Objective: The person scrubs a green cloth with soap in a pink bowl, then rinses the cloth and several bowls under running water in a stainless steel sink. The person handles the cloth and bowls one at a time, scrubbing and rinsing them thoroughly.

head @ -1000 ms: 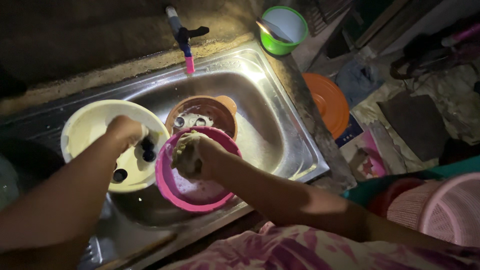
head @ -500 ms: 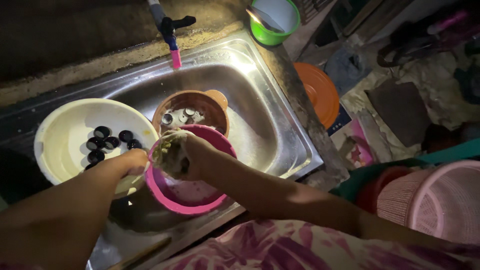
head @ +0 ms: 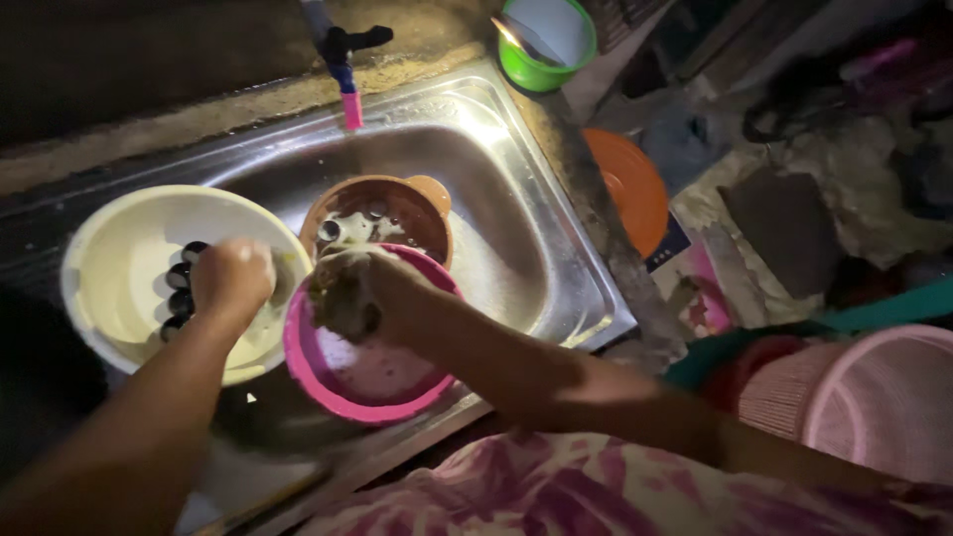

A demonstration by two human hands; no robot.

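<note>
My left hand hovers, blurred, over a cream bowl and beside a row of small dark round pieces lying in it. Its fingers are curled, and whether they hold anything is hidden. My right hand is closed on a wet greenish-brown scrub wad above a pink bowl that leans on the front rim of the steel sink. A brown bowl with several small round items stands in the sink just behind.
A tap with a pink tip hangs over the sink's back. A green bowl sits at the far right corner. To the right are an orange lid and a pink basket.
My left hand went from the cream bowl to my right hand and is back over the bowl. The row of dark pieces is partly covered again. My right hand stayed over the pink bowl.
</note>
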